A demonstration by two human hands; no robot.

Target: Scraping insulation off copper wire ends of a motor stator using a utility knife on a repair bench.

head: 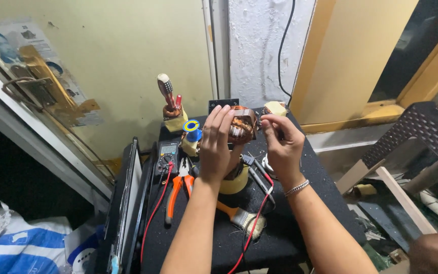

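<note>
your left hand gripped the coil from its left, held above the mat | your right hand pinched narrow at its right edge, what it pinched I can't tell | coil sat between both hands, left nearer

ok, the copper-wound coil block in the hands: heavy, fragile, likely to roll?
The coil block is probably heavy for its size: copper windings round what looks like a metal core. The left hand wraps it while the right hand pinches at its edge, so loose winding ends may bend easily. Its boxy shape seems unlikely to roll.
</note>
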